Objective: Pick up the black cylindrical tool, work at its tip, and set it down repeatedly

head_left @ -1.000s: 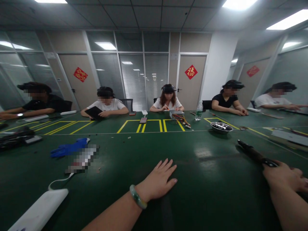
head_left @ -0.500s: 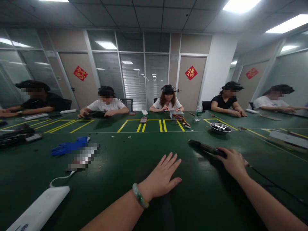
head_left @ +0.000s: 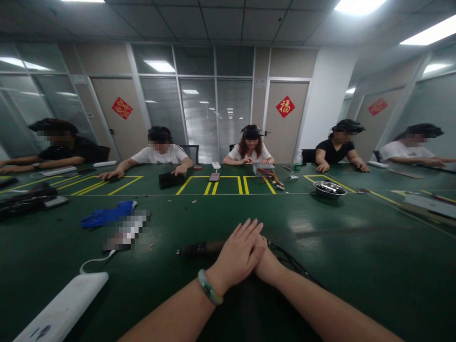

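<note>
My L hand (head_left: 237, 256) is laid over my R hand (head_left: 270, 266), mid worktop (head_left: 359, 268), in front of me. L fingers: straight, close together, released, gripping nothing afaict. R fingers: mostly hidden under the L, so can't tell if they're clenched round anything. The dark corded tool (head_left: 201, 248) lies crosswise just beyond my L hand, tip to the left, rear end hidden by my hands; its black cable (head_left: 296, 266) trails off R past my forearm.

Handling it well, imo: support it by the thick body, w/ fingers well back from the tip. Cable needs slack, i.e. no loop caught under my wrist, else it'd tug. Body looks round, so it'd prob. roll if let go carelessly; lower it gently. Stacked hands hide the grip, so best get a clear view b4 shifting weight. White power bank (head_left: 66, 304) & blue glove (head_left: 107, 216): apart from the tip, to its left.
</note>
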Demonstrator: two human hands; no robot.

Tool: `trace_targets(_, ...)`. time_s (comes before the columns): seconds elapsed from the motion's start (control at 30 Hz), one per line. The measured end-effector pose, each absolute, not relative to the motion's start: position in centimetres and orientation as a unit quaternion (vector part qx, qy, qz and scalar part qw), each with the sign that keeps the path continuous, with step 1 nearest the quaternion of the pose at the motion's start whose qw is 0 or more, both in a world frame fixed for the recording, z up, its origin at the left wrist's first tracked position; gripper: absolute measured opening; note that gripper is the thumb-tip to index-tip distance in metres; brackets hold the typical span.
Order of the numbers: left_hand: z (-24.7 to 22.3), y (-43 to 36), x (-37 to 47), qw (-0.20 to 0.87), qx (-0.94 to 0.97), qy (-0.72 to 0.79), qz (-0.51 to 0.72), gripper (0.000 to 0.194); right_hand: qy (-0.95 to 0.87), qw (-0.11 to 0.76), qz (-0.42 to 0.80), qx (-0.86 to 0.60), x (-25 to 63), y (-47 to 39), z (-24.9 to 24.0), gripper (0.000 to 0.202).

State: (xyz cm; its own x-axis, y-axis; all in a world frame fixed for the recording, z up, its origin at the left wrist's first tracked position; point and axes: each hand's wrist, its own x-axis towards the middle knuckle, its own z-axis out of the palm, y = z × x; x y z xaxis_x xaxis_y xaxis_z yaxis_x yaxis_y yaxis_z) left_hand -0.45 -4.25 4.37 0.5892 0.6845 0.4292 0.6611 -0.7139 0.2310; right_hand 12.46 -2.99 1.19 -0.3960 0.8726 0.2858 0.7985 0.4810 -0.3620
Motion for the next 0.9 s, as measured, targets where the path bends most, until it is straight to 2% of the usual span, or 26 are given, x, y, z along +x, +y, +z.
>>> trace_targets(0.13,4.1,-4.1,-0.5,0.016,0.887,0.385,0.254,0.052,-0.809,0.239,0.043,-0.535,16.4,-5.2,3.5,0.048)
trace_targets(0.23,3.4,-3.8,-0.4,0.015,0.887,0.389,0.247,0.055,-0.752,0.163,0.035,-0.638,20.3,-6.6,4.4,0.032)
trace_targets(0.33,2.7,-3.5,-0.2,0.011,0.890,0.398,0.221,0.052,-0.718,0.087,0.090,-0.685,22.9,-7.6,4.7,0.027)
trace_targets(0.4,2.5,-3.4,-0.1,0.007,0.892,0.400,0.209,0.045,-0.719,0.072,0.109,-0.683,23.4,-8.0,4.6,0.025)
trace_targets(0.5,2.6,-3.3,0.0,0.006,0.895,0.398,0.202,0.036,-0.724,0.061,0.099,-0.679,23.3,-8.0,4.3,0.011)
trace_targets(0.63,3.2,-3.5,0.1,0.007,0.895,0.402,0.191,0.029,-0.726,0.097,0.091,-0.674,23.6,-6.9,3.9,0.005)
trace_targets(0.8,3.7,-3.9,-0.1,0.028,0.903,0.387,0.186,0.024,-0.693,0.191,0.054,-0.693,25.6,-4.4,3.6,0.009)
trace_targets(0.9,3.9,-4.3,-0.2,0.032,0.907,0.380,0.177,0.024,-0.695,0.219,0.089,-0.679,26.1,-3.8,3.7,0.012)
